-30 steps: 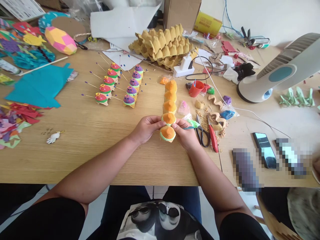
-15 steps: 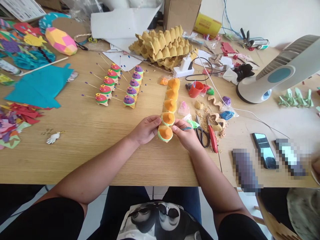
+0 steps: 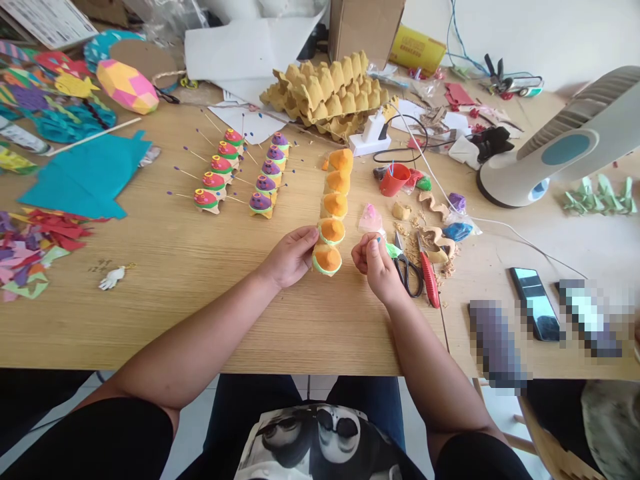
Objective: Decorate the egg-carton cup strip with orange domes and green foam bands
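Observation:
My left hand (image 3: 293,257) is closed on the near left side of an egg-carton strip (image 3: 334,207). Orange clay covers the strip's row of cups, and pale green clay rims the two nearest ones. Just right of the strip, apart from it, my right hand (image 3: 376,265) is curled closed around a thin blue-green tool (image 3: 379,240); only a bit of it shows. Beyond that hand lie a bag of light green clay (image 3: 393,251), black-handled scissors (image 3: 410,275) and a red-handled cutter (image 3: 430,280).
Finished red strips (image 3: 215,180) and purple strips (image 3: 267,183) with pins stand to the left. Egg trays (image 3: 325,93) are stacked behind, near a white power adapter (image 3: 370,137). A red cup (image 3: 395,179), a white fan (image 3: 530,160) and phones (image 3: 537,303) are on the right.
My right hand has come off the strip and moved slightly right, its fingers curling in around the tool. My left hand keeps its hold, and the strip has shifted slightly left.

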`<state>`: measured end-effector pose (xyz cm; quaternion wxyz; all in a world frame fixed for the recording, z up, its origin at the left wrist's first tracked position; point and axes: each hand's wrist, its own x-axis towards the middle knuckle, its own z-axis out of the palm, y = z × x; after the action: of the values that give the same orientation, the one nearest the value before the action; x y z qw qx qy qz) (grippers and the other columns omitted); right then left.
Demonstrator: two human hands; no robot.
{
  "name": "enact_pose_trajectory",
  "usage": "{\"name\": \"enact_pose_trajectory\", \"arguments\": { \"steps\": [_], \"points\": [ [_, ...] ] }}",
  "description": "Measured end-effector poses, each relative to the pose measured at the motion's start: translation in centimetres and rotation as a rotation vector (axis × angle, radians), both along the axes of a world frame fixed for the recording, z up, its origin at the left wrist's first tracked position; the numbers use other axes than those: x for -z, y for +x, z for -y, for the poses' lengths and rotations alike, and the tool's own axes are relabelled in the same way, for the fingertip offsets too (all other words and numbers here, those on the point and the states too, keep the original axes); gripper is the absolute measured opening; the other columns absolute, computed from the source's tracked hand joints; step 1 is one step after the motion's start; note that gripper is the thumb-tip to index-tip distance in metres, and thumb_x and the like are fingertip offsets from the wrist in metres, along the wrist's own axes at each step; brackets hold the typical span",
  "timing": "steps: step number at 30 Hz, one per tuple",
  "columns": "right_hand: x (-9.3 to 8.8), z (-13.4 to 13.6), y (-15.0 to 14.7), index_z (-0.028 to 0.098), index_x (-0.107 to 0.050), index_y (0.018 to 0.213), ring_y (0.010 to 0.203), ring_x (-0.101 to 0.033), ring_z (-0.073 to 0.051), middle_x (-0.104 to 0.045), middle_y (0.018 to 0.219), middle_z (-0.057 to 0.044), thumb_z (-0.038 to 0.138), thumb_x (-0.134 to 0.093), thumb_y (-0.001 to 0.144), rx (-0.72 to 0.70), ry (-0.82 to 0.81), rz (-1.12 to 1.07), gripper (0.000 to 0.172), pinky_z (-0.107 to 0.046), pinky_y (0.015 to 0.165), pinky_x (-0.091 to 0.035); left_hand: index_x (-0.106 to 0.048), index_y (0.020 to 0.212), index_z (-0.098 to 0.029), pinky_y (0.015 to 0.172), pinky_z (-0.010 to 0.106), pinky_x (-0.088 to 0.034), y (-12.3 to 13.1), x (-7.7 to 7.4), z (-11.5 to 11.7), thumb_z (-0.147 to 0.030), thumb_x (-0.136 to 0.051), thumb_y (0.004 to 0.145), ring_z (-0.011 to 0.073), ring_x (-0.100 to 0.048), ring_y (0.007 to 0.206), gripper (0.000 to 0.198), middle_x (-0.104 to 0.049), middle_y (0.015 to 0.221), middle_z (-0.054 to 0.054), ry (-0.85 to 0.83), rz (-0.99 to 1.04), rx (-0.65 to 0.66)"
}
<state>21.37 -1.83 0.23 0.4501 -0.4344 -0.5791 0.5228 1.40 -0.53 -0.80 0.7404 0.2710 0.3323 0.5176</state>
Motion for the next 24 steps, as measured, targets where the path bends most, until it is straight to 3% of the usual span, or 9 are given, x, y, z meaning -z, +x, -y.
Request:
{"name": "enact_pose_trajectory", "arguments": {
  "steps": [4,8,11,17,24],
  "points": [
    [-0.12,-0.02,0.14,0.026,-0.040,0.084,0.055,-0.035,-0.012,-0.045,0.066,0.005,0.068,-0.040,0.099,0.007,0.009,0.076,0.045,-0.028,0.054,-0.030,-0.073,0.081,-0.016,0.062,0.022,-0.051,-0.01,-0.01,0.00,-0.040,-0.089,0.072,0.0108,-0.062,0.068,0.031,-0.068,0.075,-0.001,0.003,0.029,0.024],
    [0.09,-0.28,0.42,0.023,-0.050,0.083,0.068,-0.045,-0.014,-0.051,0.074,0.002,0.056,-0.053,0.099,0.051,0.094,0.293,0.036,-0.030,0.065,-0.038,-0.074,0.081,-0.016,0.064,0.022,-0.052,0.00,0.14,-0.08,-0.041,-0.091,0.069,0.0115,-0.063,0.070,0.032,-0.070,0.077,0.000,-0.005,0.027,0.020],
    [-0.08,-0.30,0.43,0.023,-0.057,0.086,0.073,-0.050,-0.016,-0.055,0.077,0.000,0.049,-0.052,0.100,0.056,0.155,0.308,0.030,-0.031,0.070,-0.041,-0.075,0.080,-0.016,0.062,0.022,-0.051,-0.03,0.33,-0.12,-0.041,-0.090,0.071,0.0113,-0.062,0.067,0.031,-0.069,0.075,0.000,-0.004,0.007,0.020],
    [-0.68,0.07,0.59,0.023,-0.067,0.089,0.080,-0.059,-0.020,-0.065,0.083,-0.005,0.051,-0.046,0.103,0.054,0.261,0.333,0.037,-0.034,0.078,-0.046,-0.076,0.081,-0.016,0.063,0.023,-0.052,-0.02,0.48,-0.10,-0.042,-0.089,0.072,0.0121,-0.064,0.068,0.030,-0.072,0.078,0.001,0.001,-0.009,0.025],
    [-0.63,0.18,0.72,0.022,-0.070,0.083,0.065,-0.051,-0.016,-0.060,0.072,-0.003,0.048,-0.054,0.101,0.070,0.375,0.458,0.035,-0.031,0.063,-0.040,-0.074,0.073,-0.014,0.058,0.021,-0.050,0.22,-0.02,-0.01,-0.041,-0.091,0.069,0.0103,-0.060,0.062,0.032,-0.068,0.070,0.000,0.012,-0.030,0.031]
  ]
}}
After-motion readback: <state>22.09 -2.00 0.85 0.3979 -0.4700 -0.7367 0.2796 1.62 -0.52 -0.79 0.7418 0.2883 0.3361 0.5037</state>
